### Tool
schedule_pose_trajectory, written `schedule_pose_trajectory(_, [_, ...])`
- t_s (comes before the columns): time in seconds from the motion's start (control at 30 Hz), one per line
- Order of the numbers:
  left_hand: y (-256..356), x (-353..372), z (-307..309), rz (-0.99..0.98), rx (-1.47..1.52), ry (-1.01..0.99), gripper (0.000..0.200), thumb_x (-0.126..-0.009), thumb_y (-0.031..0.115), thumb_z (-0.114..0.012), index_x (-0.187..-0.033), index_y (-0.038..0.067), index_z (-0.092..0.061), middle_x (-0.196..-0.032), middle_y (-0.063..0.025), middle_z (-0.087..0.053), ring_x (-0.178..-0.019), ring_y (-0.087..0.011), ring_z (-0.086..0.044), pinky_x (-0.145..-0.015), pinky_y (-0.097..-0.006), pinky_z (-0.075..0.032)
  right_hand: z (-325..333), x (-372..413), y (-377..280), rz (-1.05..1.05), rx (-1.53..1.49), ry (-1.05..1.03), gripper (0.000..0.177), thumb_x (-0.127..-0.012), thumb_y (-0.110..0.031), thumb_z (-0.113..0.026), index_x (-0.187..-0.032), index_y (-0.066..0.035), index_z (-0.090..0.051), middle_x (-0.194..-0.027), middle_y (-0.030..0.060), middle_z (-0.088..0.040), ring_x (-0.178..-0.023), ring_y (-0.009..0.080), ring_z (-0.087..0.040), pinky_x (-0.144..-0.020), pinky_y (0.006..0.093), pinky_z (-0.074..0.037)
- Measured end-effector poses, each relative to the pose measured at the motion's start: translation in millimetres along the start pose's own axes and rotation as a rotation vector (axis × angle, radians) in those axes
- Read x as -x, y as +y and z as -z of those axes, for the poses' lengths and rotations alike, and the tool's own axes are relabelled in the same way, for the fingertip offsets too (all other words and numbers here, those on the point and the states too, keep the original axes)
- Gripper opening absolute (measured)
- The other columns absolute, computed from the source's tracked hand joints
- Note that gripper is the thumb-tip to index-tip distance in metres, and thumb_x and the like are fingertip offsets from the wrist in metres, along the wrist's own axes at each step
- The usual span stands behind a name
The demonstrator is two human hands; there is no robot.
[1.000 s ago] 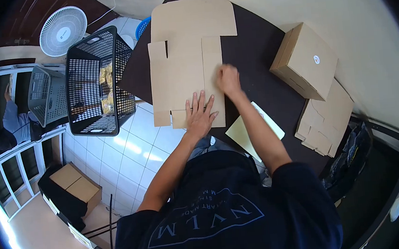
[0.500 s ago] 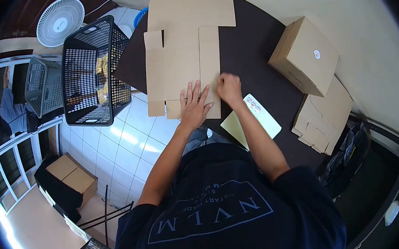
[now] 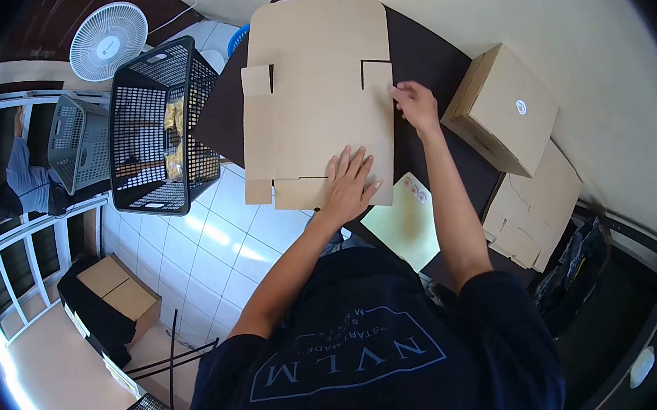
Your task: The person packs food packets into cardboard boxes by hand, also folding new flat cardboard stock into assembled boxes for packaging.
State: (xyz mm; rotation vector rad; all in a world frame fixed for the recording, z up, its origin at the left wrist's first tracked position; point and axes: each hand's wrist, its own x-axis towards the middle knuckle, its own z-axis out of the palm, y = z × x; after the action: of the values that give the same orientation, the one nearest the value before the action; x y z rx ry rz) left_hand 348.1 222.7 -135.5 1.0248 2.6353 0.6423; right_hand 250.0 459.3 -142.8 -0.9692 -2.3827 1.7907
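Note:
A flat, die-cut cardboard box (image 3: 313,120) lies spread on the dark table, its rounded lid flap at the far end and slots cut along its sides. My left hand (image 3: 348,188) rests flat on its near part, fingers spread. At the right edge my right hand (image 3: 417,106) has its fingertips pinched on the side panel, which now lies out flat. Beneath my right forearm, partly covered, is a pale green sheet or pad (image 3: 404,226) with small round stickers on it.
A folded cardboard box (image 3: 512,111) stands at the right by the wall, with flattened cardboard (image 3: 535,202) beside it. On the left are a black plastic basket (image 3: 139,136) holding yellowish packets, a grey basket (image 3: 77,141) and a white fan (image 3: 107,45). Another person (image 3: 25,177) sits beyond the railing.
The right side panel has gone from folded inward to laid out flat. My right hand has moved outward and away from me along that edge; my left hand has shifted slightly right.

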Motion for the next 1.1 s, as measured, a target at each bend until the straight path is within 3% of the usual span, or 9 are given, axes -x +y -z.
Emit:
schedule_pose_trajectory(0.13, [2,0,1,0.018,-0.028,-0.015,0.056,-0.094,0.039,-0.053,-0.140,0.008,-0.046,-0.152,-0.0138,-0.034,-0.143,-0.0370,-0.021,-0.115,-0.0549,-0.016,-10,-41,-20,0.117,0.492,0.029,0.052,-0.074,-0.029,-0.078,-0.113,0.001,-0.060,-0.104,0.0173,-0.069,-0.103,0.0350,-0.065,-0.090,0.0418,-0.050])
schedule_pose_trajectory(0.23, [4,-4,7,0.015,-0.039,-0.025,0.056,-0.093,0.038,-0.055,-0.140,0.009,-0.046,-0.151,-0.0134,-0.036,-0.142,-0.0367,-0.023,-0.114,-0.0542,-0.018,-28,-62,-26,0.109,0.562,0.030,0.059,-0.074,-0.027,-0.077,-0.122,0.000,-0.055,-0.112,0.0176,-0.066,-0.108,0.0346,-0.063,-0.092,0.0433,-0.050])
schedule_pose_trajectory(0.33, [7,-6,8,0.043,-0.036,-0.063,0.056,-0.092,0.038,-0.057,-0.139,0.008,-0.047,-0.150,-0.0137,-0.036,-0.141,-0.0372,-0.024,-0.113,-0.0537,-0.019,-24,-72,-27,0.107,0.548,0.009,0.048,-0.075,-0.023,-0.076,-0.118,-0.007,-0.062,-0.086,0.0120,-0.071,-0.089,0.0269,-0.069,-0.082,0.0380,-0.052])
schedule_pose_trajectory(0.47, [8,-6,5,0.034,-0.039,-0.042,0.056,-0.092,0.037,-0.058,-0.138,0.007,-0.048,-0.149,-0.0147,-0.036,-0.141,-0.0383,-0.024,-0.113,-0.0549,-0.018,-5,-30,-58,0.247,0.493,-0.262,0.039,-0.079,-0.033,-0.072,-0.101,-0.001,-0.068,-0.098,0.0222,-0.068,-0.103,0.0366,-0.063,-0.093,0.0448,-0.048])
schedule_pose_trajectory(0.53, [9,-7,4,0.031,-0.055,-0.033,0.056,-0.092,0.037,-0.058,-0.138,0.007,-0.048,-0.149,-0.0150,-0.036,-0.141,-0.0384,-0.023,-0.113,-0.0554,-0.018,-5,-6,-80,0.331,0.910,-0.467,0.038,-0.086,-0.038,-0.062,-0.095,-0.002,-0.070,-0.091,0.0172,-0.071,-0.086,0.0332,-0.068,-0.080,0.0415,-0.052])
schedule_pose_trajectory(0.67, [11,-8,2,0.037,-0.095,-0.048,0.056,-0.093,0.038,-0.056,-0.139,0.007,-0.047,-0.150,-0.0150,-0.035,-0.142,-0.0382,-0.022,-0.113,-0.0567,-0.017,-53,-17,-11,0.582,0.845,-0.352,0.034,-0.089,-0.029,-0.053,-0.090,0.001,-0.068,-0.097,0.0244,-0.066,-0.090,0.0411,-0.064,-0.084,0.0484,-0.050])
schedule_pose_trajectory(0.8, [10,-5,-5,0.035,-0.135,-0.040,0.058,-0.094,0.039,-0.055,-0.140,0.006,-0.045,-0.152,-0.0150,-0.032,-0.143,-0.0384,-0.021,-0.113,-0.0566,-0.016,-72,-19,-2,0.476,0.751,-0.230,0.022,-0.085,-0.011,-0.051,-0.091,0.005,-0.065,-0.100,0.0263,-0.064,-0.094,0.0427,-0.063,-0.086,0.0495,-0.050])
schedule_pose_trajectory(1.0, [11,-4,-4,0.035,-0.158,-0.060,0.061,-0.094,0.042,-0.053,-0.142,0.006,-0.043,-0.154,-0.0156,-0.030,-0.144,-0.0381,-0.019,-0.114,-0.0566,-0.014,-32,-18,-19,0.273,0.805,-0.238,0.031,-0.086,-0.008,-0.048,-0.110,0.006,-0.063,-0.116,0.0255,-0.061,-0.111,0.0399,-0.059,-0.095,0.0452,-0.049])
schedule_pose_trajectory(1.1, [10,-5,-2,0.039,-0.130,-0.097,0.074,-0.088,0.050,-0.059,-0.144,0.005,-0.039,-0.155,-0.0161,-0.027,-0.145,-0.0383,-0.015,-0.115,-0.0563,-0.012,-44,-19,-10,0.374,0.843,-0.170,0.028,-0.084,-0.008,-0.049,-0.103,0.006,-0.064,-0.112,0.0256,-0.063,-0.103,0.0409,-0.062,-0.093,0.0460,-0.050])
